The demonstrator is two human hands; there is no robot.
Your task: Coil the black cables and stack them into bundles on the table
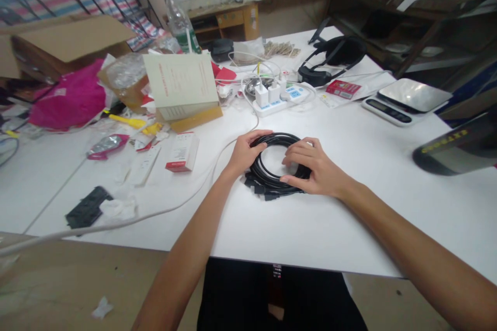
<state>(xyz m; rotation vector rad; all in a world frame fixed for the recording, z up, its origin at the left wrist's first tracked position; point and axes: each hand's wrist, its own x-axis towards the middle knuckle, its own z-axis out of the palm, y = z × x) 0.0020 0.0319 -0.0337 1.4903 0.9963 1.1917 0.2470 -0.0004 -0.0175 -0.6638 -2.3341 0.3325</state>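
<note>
A coil of black cable (265, 175) lies on the white table in front of me, wound into a thick ring. Several black plugs (256, 187) stick out at its near left edge. My left hand (247, 152) grips the ring's left side, with the thumb over the inner edge and the fingers along the far side. On the right, my right hand (313, 168) is wrapped round the ring, its fingers curled down into the hole and its thumb on the near side. Some of the fingertips are hidden.
Behind the coil stands a white power strip (272, 106) with chargers. A grey cable (166, 210) crosses the table at left, near a red-and-white box (183, 151) and a black plastic part (87, 208). Rightward are a kitchen scale (390, 110) and a dark cylindrical container (458, 145).
</note>
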